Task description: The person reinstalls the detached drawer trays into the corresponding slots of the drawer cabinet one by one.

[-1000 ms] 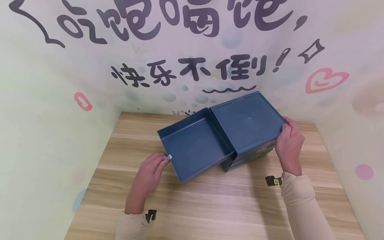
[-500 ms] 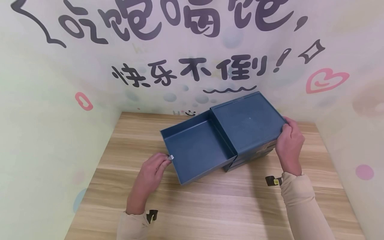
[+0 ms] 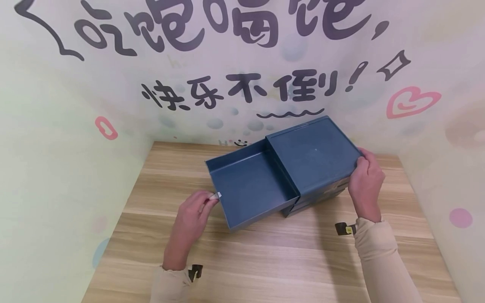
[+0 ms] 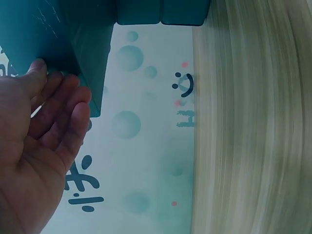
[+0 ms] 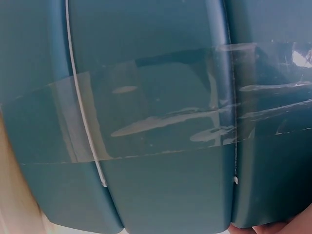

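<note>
A dark blue drawer cabinet (image 3: 316, 151) stands angled on the wooden table, its top drawer (image 3: 254, 185) pulled far out to the left with nothing inside. My left hand (image 3: 191, 214) pinches the middle of the drawer's front, at a small pale tab (image 3: 216, 195). In the left wrist view, the thumb and curled fingers of that hand (image 4: 48, 126) meet at the drawer's end (image 4: 39, 29). My right hand (image 3: 365, 181) grips the cabinet's right edge, thumb on top. In the right wrist view, clear tape (image 5: 165, 112) runs across the cabinet's stacked sections (image 5: 165, 190).
The wood-grain table (image 3: 257, 265) meets a printed wall (image 3: 212, 126) close behind the cabinet. Side walls (image 3: 57, 176) with coloured dots rise at left and right. Black camera mounts (image 3: 195, 272) sit at both wrists.
The drawer has slid slightly right toward the cabinet and its front has risen a little, with my left hand moving along. The right hand and cabinet stay put.
</note>
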Action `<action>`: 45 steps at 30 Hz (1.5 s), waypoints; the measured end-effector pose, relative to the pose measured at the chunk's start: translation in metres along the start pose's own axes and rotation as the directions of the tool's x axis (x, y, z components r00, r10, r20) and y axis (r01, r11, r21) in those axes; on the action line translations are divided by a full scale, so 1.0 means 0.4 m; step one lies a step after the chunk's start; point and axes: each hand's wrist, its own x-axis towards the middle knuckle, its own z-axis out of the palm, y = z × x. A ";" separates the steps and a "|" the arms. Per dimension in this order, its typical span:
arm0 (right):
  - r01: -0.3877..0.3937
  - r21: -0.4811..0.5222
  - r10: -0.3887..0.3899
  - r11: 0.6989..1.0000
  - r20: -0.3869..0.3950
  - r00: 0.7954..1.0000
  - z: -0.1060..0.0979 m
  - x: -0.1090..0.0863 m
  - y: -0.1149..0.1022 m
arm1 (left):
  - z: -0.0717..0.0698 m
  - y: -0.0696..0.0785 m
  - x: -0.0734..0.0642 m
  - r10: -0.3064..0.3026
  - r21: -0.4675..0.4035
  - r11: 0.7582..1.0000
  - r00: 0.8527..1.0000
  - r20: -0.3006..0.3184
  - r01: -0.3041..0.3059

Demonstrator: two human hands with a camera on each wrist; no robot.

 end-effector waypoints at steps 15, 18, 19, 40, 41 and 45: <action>0.006 0.003 -0.006 1.000 -0.003 1.000 0.000 0.001 -0.002 | 0.017 0.008 0.003 0.059 -0.030 0.998 0.994 -0.090 -0.062; 0.011 0.002 -0.011 1.000 -0.002 1.000 0.000 0.001 -0.003 | 0.022 0.011 0.006 0.054 -0.037 0.998 0.994 -0.091 -0.057; 0.013 0.003 -0.013 1.000 -0.002 1.000 0.000 0.000 -0.003 | 0.024 0.012 0.007 0.051 -0.037 0.998 0.994 -0.092 -0.055; 0.011 0.013 -0.011 1.000 -0.013 1.000 0.003 -0.001 0.002 | 0.077 0.025 0.026 0.004 -0.089 0.996 0.990 -0.144 -0.017; 0.009 0.014 -0.009 1.000 -0.013 1.000 0.004 -0.001 0.002 | 0.080 0.025 0.027 0.004 -0.094 0.995 0.989 -0.151 -0.019; 0.008 0.017 -0.007 1.000 -0.020 1.000 0.004 -0.003 -0.002 | 0.092 0.026 0.030 -0.011 -0.141 0.990 0.988 -0.156 -0.011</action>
